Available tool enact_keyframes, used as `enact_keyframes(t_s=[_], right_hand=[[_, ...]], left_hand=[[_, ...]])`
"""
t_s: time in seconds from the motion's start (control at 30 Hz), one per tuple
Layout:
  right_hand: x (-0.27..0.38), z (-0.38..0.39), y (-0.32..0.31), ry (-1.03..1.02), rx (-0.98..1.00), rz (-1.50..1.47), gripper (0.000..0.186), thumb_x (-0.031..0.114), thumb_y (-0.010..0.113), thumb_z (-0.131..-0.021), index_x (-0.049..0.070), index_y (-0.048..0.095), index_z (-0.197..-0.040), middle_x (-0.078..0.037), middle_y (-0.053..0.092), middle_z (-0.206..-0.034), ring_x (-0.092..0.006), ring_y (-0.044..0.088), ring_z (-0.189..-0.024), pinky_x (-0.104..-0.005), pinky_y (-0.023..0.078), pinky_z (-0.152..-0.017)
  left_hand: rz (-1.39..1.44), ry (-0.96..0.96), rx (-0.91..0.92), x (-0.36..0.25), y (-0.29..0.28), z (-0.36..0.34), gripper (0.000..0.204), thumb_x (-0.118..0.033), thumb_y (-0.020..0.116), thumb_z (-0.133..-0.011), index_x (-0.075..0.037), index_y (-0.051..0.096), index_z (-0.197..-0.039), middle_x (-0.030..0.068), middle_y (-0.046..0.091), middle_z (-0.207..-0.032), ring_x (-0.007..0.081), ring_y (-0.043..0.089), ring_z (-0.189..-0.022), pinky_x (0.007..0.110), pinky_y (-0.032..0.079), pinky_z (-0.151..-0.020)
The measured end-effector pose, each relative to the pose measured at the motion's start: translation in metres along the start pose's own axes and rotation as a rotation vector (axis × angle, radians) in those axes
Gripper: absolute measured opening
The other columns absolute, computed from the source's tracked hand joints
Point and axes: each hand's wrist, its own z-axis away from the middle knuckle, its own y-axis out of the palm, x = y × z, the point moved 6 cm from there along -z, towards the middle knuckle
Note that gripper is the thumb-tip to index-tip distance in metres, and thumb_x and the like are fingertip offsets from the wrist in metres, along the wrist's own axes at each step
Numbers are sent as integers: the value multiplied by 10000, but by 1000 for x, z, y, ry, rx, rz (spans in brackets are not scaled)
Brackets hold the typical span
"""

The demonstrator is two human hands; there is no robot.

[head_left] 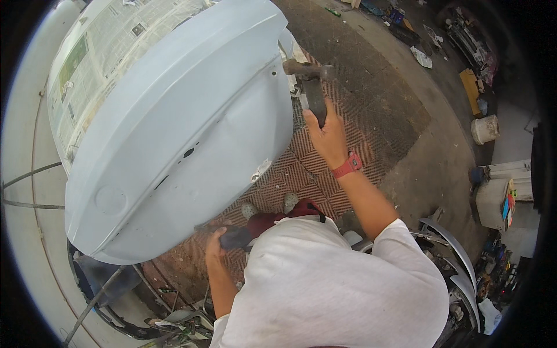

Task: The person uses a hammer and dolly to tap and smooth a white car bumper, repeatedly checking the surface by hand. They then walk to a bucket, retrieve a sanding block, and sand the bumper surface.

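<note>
A pale grey car trunk lid (191, 133), with a long crease and several dark holes, fills the left and middle. My right hand (328, 134), with a red watch on its wrist, is closed round the dark handle of a hammer (314, 95). The hammer's rusty head is raised beside the lid's far right edge. Low in front of my body, my left hand (215, 243) is closed on a dark-handled tool (235, 238). A thin end of that tool points left near the lid's lower edge; its exact kind is unclear.
Newspaper masking (110, 49) covers the car behind the lid. Textured brown floor matting (371, 110) lies to the right. A white bucket (485, 129) stands by the right wall, with car parts (458, 278) below it. Hoses (96, 298) run at the lower left.
</note>
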Motion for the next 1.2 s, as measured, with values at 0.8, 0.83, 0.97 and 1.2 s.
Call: enact_keyframes(t_s=[0.8,0.83,0.97,1.2], right_hand=[[-5,-11,20,49,144,177,446,308,696,-1003,-77,583,-1199,-248,701,-777,-400,729,-694,-437,550,-616],[-5,-9,17,24,97,123,453,317,695,-1003,-77,583,-1198,-248,699,-771,-403,728,-689,-441,547,-610],[-12,1,12,-81,-11,26,478,356,687,-1007,-73,582,-1191,-244,696,-750,-410,722,-668,-448,537,-587],[-4,-5,16,0,102,92,449,366,676,-1013,-53,576,-1139,-235,699,-744,-410,727,-676,-454,535,-580]], left_hand=[[-6,4,10,-4,3,4,935,-101,764,-787,-39,275,-1582,214,686,-1227,341,675,-1112,500,592,-957],[-7,14,7,-2,0,3,919,-99,762,-790,-39,288,-1575,213,686,-1227,339,674,-1115,501,591,-958],[-34,8,33,-7,6,5,845,-70,741,-813,-39,324,-1547,216,685,-1227,346,671,-1121,506,590,-963],[-11,-8,16,-2,-1,4,907,-78,737,-823,-46,233,-1577,213,673,-1257,365,669,-1123,516,593,-955]])
